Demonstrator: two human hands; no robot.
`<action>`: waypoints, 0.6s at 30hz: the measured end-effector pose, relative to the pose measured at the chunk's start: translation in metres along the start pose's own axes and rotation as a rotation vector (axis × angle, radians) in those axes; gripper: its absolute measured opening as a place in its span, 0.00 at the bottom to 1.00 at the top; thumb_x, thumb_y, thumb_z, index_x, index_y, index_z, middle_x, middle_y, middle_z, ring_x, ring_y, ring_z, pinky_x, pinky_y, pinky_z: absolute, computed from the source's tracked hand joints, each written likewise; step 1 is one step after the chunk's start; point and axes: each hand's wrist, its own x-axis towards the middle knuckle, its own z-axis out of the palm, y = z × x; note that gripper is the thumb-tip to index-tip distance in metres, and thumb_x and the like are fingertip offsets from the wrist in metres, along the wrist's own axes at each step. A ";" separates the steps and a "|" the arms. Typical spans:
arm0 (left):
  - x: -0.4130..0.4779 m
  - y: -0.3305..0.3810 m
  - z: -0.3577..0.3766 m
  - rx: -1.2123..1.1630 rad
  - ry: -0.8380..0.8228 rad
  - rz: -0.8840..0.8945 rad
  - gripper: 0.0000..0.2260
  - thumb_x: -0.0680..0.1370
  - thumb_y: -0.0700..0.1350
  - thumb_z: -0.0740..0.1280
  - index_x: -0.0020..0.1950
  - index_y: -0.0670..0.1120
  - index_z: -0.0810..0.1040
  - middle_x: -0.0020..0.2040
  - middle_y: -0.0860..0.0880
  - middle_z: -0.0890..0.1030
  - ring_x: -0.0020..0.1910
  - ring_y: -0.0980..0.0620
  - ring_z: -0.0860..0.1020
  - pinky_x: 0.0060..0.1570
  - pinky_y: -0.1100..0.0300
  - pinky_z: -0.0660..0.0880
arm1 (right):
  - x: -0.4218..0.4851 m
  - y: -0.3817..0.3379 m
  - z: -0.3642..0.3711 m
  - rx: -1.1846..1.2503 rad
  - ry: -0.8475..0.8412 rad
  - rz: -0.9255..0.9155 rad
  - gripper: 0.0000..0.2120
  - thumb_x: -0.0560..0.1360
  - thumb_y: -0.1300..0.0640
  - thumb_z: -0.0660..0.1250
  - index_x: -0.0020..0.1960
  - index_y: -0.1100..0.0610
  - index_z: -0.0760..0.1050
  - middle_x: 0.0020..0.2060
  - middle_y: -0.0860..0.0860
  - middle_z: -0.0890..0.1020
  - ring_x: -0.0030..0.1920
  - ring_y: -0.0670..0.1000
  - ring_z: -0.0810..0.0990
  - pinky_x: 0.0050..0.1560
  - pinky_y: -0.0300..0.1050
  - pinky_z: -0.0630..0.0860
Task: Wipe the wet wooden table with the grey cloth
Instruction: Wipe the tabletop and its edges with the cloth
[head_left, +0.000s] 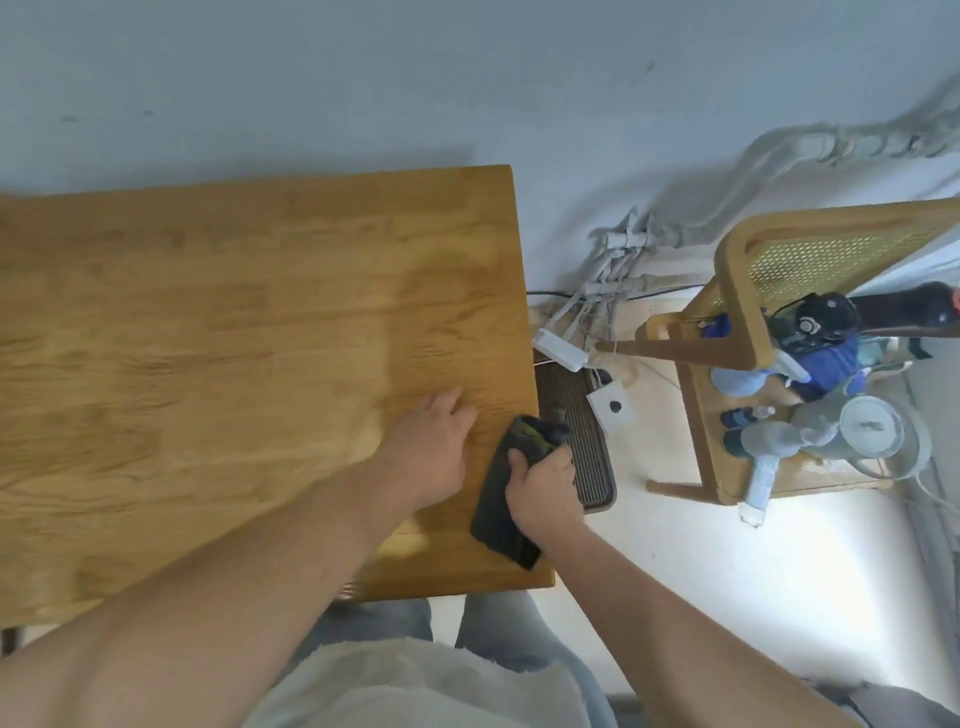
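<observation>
The wooden table fills the left and middle of the head view, with a faint shiny sheen across its middle. At the table's right edge my right hand grips the dark grey cloth, which is bunched up and hangs partly over that edge. To the left of the cloth, my left hand rests flat on the tabletop with its fingers straight, pointing away from me.
A dark ribbed mat lies on the floor just right of the table. Cables and a white power strip sit by the wall. A wooden rattan chair at the right holds bottles, a lid and other clutter.
</observation>
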 end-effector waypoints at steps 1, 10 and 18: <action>0.002 -0.001 -0.002 -0.008 0.014 -0.018 0.26 0.83 0.46 0.62 0.80 0.47 0.61 0.83 0.44 0.53 0.80 0.41 0.55 0.77 0.48 0.61 | 0.014 -0.012 -0.005 -0.001 -0.024 -0.003 0.38 0.83 0.39 0.58 0.81 0.61 0.49 0.75 0.62 0.65 0.71 0.65 0.71 0.66 0.61 0.72; -0.005 0.008 0.003 -0.081 0.049 -0.080 0.24 0.84 0.46 0.59 0.80 0.45 0.61 0.83 0.43 0.52 0.80 0.42 0.54 0.76 0.50 0.61 | 0.054 -0.045 -0.028 0.037 -0.152 -0.062 0.37 0.82 0.36 0.58 0.78 0.59 0.50 0.71 0.63 0.70 0.66 0.67 0.75 0.65 0.66 0.74; -0.025 0.038 0.035 -0.122 0.146 0.008 0.17 0.82 0.45 0.62 0.71 0.46 0.72 0.79 0.44 0.63 0.77 0.44 0.62 0.75 0.47 0.65 | -0.003 0.041 -0.013 0.093 -0.256 -0.027 0.30 0.81 0.38 0.59 0.73 0.54 0.55 0.67 0.59 0.75 0.62 0.62 0.79 0.63 0.64 0.78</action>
